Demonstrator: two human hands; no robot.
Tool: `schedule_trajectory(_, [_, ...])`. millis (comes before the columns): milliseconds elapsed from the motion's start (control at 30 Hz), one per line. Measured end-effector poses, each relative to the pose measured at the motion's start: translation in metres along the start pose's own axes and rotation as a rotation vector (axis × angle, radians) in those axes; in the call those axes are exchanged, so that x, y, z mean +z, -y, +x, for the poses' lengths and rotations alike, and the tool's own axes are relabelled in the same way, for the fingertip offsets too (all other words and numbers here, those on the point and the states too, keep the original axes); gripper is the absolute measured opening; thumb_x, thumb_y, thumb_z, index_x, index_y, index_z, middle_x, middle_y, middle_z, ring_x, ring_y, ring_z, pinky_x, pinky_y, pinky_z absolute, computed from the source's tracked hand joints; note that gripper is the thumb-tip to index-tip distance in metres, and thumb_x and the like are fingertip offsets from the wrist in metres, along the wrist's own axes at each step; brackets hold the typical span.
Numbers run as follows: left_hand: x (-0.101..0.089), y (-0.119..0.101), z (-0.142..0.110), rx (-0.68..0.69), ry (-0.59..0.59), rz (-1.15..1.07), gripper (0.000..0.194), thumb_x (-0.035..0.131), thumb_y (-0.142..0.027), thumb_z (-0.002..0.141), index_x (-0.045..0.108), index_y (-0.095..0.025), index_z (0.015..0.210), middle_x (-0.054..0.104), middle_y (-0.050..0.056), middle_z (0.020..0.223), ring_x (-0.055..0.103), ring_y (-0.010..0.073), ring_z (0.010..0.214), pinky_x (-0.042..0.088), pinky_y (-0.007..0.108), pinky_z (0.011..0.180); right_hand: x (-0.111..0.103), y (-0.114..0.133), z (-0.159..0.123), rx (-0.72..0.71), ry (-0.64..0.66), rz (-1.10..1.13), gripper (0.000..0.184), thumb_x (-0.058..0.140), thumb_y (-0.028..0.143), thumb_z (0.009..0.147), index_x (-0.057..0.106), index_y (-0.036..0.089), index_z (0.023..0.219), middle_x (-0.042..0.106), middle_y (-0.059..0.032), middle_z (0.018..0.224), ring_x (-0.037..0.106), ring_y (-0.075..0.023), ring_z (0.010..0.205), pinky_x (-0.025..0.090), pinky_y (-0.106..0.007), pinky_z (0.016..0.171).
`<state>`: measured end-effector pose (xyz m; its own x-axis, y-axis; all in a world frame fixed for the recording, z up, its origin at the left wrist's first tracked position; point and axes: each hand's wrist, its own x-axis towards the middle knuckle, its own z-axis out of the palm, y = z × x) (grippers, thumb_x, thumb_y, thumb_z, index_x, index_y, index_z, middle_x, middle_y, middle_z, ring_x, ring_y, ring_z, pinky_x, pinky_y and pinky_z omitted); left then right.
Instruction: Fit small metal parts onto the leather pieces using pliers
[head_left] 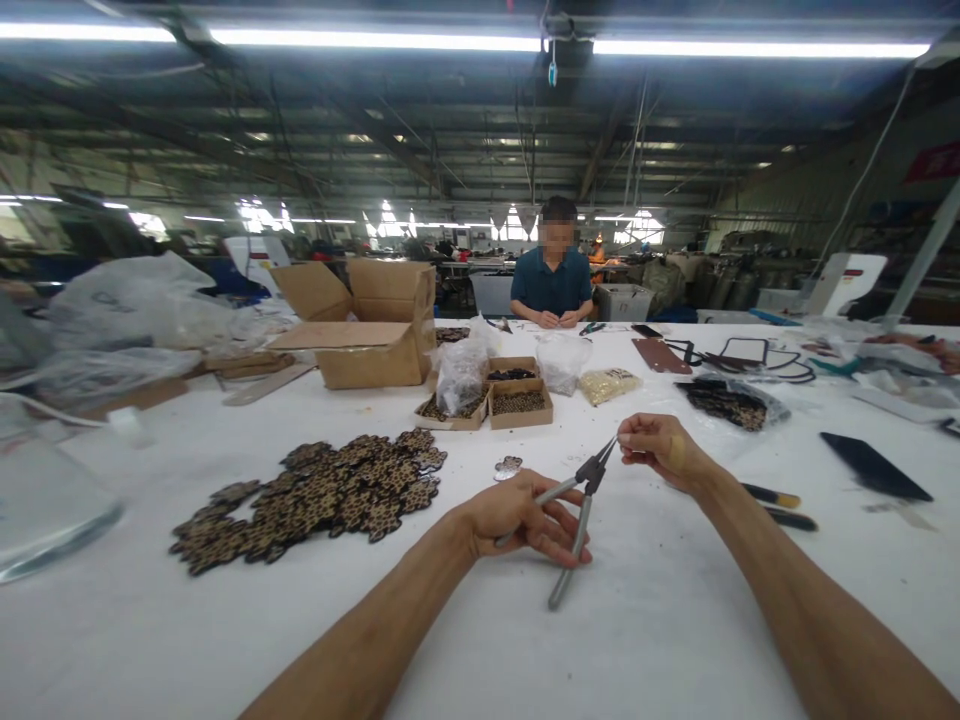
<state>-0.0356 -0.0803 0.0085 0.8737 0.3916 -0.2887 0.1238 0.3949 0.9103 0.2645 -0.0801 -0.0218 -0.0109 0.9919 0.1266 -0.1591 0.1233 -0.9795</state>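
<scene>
My left hand (529, 520) is wrapped round the grey handles of a pair of pliers (586, 500), whose thin jaws point up and to the right. At the tips of those jaws, my right hand (656, 442) pinches with thumb and forefinger; whatever lies between them is too small to make out. A bandage-like patch is on the back of the right hand. Beyond the left hand lies a single flower-shaped piece (508, 466) on the white table (645, 630). Left of it spreads a heap of leopard-patterned, flower-shaped pieces (337, 490).
Small cardboard trays (521, 405) of little parts stand ahead, with a bag of cream-coloured bits (609, 386) beside them. An open carton (375, 350) is behind left. Dark-handled tools (784, 510) and a black flat device (876, 466) lie right. A person (551, 280) sits opposite.
</scene>
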Motion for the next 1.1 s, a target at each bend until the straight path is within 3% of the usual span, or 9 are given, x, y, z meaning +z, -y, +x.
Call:
schedule_trajectory(200, [0.0003, -0.0007, -0.001, 0.015, 0.017, 0.006, 0.069, 0.057, 0.0, 0.049, 0.068, -0.013, 0.116, 0.076, 0.017, 0.102, 0.075, 0.0357, 0.097, 0.059, 0.051, 0.089, 0.0039, 0.0071, -0.006, -0.016, 0.016, 0.014, 0.03, 0.092, 0.033, 0.066, 0.073, 0.016, 0.082, 0.068, -0.0031, 0.072, 0.061, -0.0157, 0.066, 0.055, -0.034, 0.068])
schedule_trajectory(367, [0.0012, -0.0006, -0.0018, -0.001, -0.014, 0.022, 0.062, 0.064, -0.001, 0.053, 0.069, -0.013, 0.115, 0.076, 0.017, 0.1, 0.075, 0.0356, 0.095, 0.06, 0.05, 0.087, 0.0038, 0.0077, -0.0057, -0.043, -0.003, -0.013, 0.033, 0.092, 0.035, 0.064, 0.074, 0.016, 0.085, 0.068, -0.0027, 0.073, 0.062, -0.0161, 0.065, 0.056, -0.035, 0.068])
schedule_trajectory(667, [-0.0022, 0.0019, -0.0015, 0.0, -0.023, 0.018, 0.061, 0.065, -0.001, 0.054, 0.068, -0.013, 0.113, 0.076, 0.017, 0.097, 0.076, 0.0347, 0.092, 0.061, 0.048, 0.085, 0.0009, 0.0036, -0.0023, -0.122, -0.03, -0.252, 0.04, 0.087, 0.045, 0.068, 0.078, 0.016, 0.094, 0.073, -0.0062, 0.083, 0.065, -0.0198, 0.071, 0.059, -0.039, 0.073])
schedule_trajectory(800, [-0.0027, 0.0011, -0.0015, 0.0, -0.034, 0.039, 0.059, 0.065, -0.002, 0.054, 0.069, -0.013, 0.113, 0.076, 0.016, 0.096, 0.076, 0.0331, 0.09, 0.062, 0.046, 0.083, 0.0009, 0.0041, -0.0032, -0.133, -0.035, -0.253, 0.038, 0.087, 0.045, 0.069, 0.079, 0.017, 0.093, 0.072, -0.0051, 0.082, 0.065, -0.0192, 0.07, 0.06, -0.04, 0.075])
schedule_trajectory(1100, [0.0017, -0.0019, -0.0047, 0.011, 0.025, -0.025, 0.057, 0.07, -0.001, 0.056, 0.07, -0.012, 0.113, 0.075, 0.018, 0.103, 0.075, 0.0333, 0.098, 0.058, 0.049, 0.095, 0.0028, 0.0045, -0.0046, -0.105, -0.018, -0.251, 0.038, 0.087, 0.044, 0.069, 0.078, 0.016, 0.093, 0.073, -0.0048, 0.08, 0.067, -0.0196, 0.069, 0.06, -0.041, 0.077])
